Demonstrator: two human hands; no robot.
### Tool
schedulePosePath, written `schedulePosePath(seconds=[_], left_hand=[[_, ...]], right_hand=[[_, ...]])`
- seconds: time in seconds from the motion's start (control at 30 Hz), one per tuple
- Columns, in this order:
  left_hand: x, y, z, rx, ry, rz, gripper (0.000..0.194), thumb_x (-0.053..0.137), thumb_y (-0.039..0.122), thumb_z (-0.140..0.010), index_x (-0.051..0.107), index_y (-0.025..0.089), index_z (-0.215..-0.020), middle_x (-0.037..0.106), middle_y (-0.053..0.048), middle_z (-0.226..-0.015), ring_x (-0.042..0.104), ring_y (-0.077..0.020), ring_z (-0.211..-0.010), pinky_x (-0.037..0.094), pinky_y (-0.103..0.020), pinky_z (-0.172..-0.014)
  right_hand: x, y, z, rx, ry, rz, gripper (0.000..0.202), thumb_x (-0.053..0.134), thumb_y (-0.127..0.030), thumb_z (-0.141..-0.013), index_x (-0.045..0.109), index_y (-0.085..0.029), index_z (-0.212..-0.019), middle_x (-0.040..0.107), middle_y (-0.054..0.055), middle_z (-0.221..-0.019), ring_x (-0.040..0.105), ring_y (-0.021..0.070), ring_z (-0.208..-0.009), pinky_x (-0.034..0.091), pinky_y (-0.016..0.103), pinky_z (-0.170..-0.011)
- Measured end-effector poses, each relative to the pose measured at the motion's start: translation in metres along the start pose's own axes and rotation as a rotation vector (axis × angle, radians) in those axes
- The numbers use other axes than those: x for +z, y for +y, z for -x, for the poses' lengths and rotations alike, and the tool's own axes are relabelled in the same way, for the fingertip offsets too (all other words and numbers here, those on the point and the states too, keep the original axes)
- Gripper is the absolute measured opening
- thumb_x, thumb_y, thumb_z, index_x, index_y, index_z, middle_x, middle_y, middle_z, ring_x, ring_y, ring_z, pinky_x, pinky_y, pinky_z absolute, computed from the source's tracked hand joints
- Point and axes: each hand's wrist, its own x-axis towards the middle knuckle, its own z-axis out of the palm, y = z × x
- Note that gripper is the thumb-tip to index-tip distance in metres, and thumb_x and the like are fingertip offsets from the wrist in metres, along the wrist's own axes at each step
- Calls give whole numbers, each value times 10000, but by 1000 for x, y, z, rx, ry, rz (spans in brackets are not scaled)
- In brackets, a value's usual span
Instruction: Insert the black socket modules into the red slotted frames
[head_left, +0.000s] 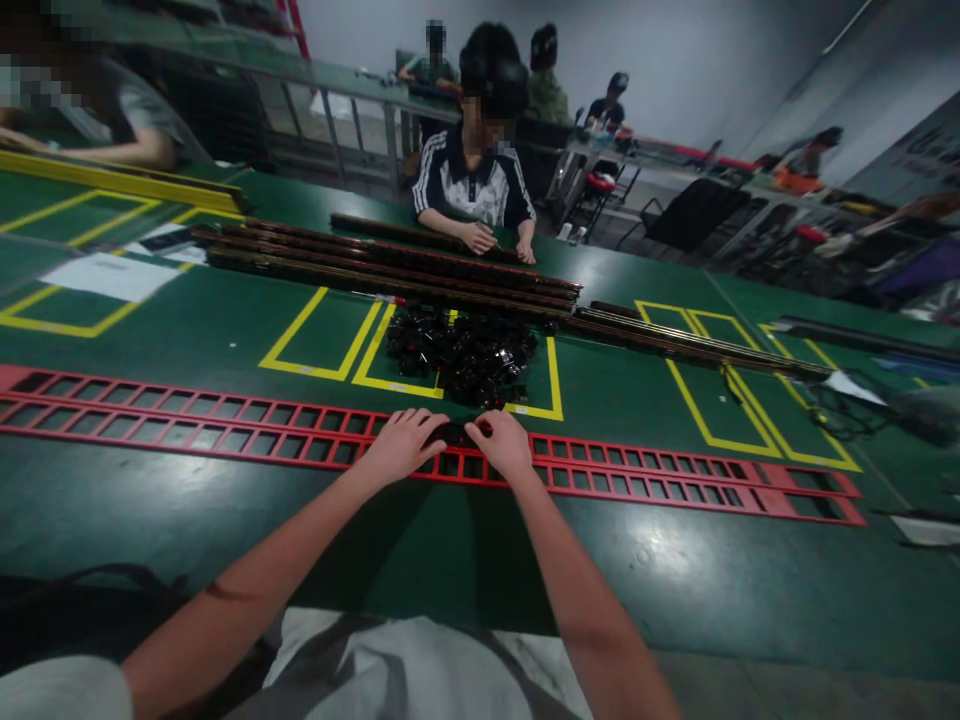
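Observation:
A long red slotted frame (255, 425), like a ladder with two rows of openings, lies across the green table. A small black part (455, 433) is at the frame's upper row, between my two hands. My left hand (405, 443) rests over the frame, thumb and index finger at the part's left end, the other fingers extended. My right hand (504, 442) has its fingers curled and pinches the part's right end. Just beyond my hands is a heap of small shiny black parts (480, 355). Whether the held part sits fully inside an opening is hidden.
Behind the heap lies a stack of long dark rails (375, 262), with thinner rails (697, 335) to the right. A co-worker (476, 180) sits opposite, hands on the table. Yellow tape outlines (322, 370), paper sheets (112, 277) and tangled cables (840, 410) are also there.

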Motion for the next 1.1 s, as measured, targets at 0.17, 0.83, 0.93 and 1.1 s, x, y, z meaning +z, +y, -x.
schedulePosePath(seconds=[0.17,0.83,0.93,1.1], left_hand=[[7,12,-4,-71,46,-16,333,562,442,-945,568,272,-1232,628,-63,-1122,567,-259,-1080,379,-420,-947],[12,9,-6,-125,48,46,310,611,455,-916,606,274,-1167,658,-42,-1143,573,-259,-1077,366,-436,-947],[10,11,-10,-157,34,48,291,643,457,-887,621,274,-1111,664,-38,-1103,584,-265,-1055,369,-445,-946],[5,16,-16,-194,-16,46,288,701,437,-833,636,257,-1048,667,-30,-1047,595,-269,-1026,418,-430,-899]], right_hand=[[1,2,1,-29,-7,19,292,533,-457,-965,672,-221,-863,683,24,-876,587,173,-876,392,265,-704],[1,2,3,-48,12,-8,273,524,-427,-973,656,-222,-851,674,32,-879,571,189,-879,384,289,-734],[2,3,3,-61,21,1,265,528,-422,-973,650,-221,-850,669,27,-877,564,189,-891,379,289,-748],[2,3,3,-65,11,1,272,511,-423,-981,648,-218,-866,663,25,-882,560,185,-886,374,287,-735]])
